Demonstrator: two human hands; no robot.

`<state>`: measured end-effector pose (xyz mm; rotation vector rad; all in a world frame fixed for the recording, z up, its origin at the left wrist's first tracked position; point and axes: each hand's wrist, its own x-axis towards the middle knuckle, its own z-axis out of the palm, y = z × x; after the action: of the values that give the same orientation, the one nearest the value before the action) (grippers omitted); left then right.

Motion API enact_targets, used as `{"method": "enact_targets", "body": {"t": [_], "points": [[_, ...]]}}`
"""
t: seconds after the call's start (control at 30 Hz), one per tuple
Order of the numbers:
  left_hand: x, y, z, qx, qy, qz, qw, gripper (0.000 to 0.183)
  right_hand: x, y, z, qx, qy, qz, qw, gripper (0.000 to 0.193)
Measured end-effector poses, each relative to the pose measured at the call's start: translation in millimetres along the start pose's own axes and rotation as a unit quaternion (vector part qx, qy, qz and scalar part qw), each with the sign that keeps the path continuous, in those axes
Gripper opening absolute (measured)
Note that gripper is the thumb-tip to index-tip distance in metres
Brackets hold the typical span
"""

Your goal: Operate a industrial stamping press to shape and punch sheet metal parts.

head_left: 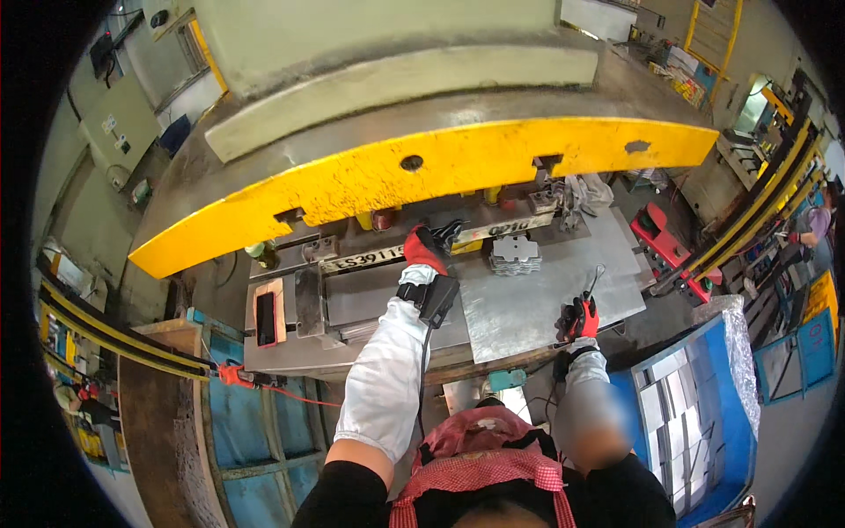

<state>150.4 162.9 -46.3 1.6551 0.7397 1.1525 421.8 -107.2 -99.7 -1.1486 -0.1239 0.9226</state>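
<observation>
My left hand (429,248), in a red and black glove, reaches over the steel die (475,231) beneath the yellow press beam (422,163). Its dark fingers stretch out to the right at the die's edge, and I see nothing held in them. My right hand (577,320), gloved the same way, is closed on a thin looped metal tool (597,278) that points away from me. Between the hands, a stack of notched flat metal plates (515,253) sits on the bare metal sheet (510,312).
A dark phone (266,319) lies on the table's left end. Flat sheets (365,295) lie left of my left arm. At the right stand a red control stand (660,238) and a blue bin (735,396) of metal pieces. Crumpled grey cloths (581,198) rest by the die's right end.
</observation>
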Motion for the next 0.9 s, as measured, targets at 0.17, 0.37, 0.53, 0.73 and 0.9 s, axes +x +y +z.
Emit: {"method": "enact_targets", "body": {"t": [0.17, 0.37, 0.53, 0.73, 0.9], "points": [[6, 51, 33, -0.507, 0.228, -0.266, 0.788, 0.048, 15, 6, -24, 0.013, -0.004, -0.017, 1.000, 0.018], [-2, 69, 27, -0.550, 0.212, -0.238, 0.772, 0.051, 20, 15, -23, -0.030, -0.003, -0.066, 0.997, 0.019], [-5, 59, 15, -0.587, 0.229, -0.258, 0.733, 0.050, 6, 10, -15, -0.036, -0.032, -0.038, 0.998, 0.021], [-2, 57, 20, -0.583, 0.217, -0.266, 0.737, 0.050, -33, -23, 59, -0.109, -0.155, -0.124, 0.974, 0.038], [-3, 57, 22, -0.579, 0.213, -0.268, 0.740, 0.049, -5, -67, 216, -0.231, -0.411, -0.150, 0.869, 0.032]]}}
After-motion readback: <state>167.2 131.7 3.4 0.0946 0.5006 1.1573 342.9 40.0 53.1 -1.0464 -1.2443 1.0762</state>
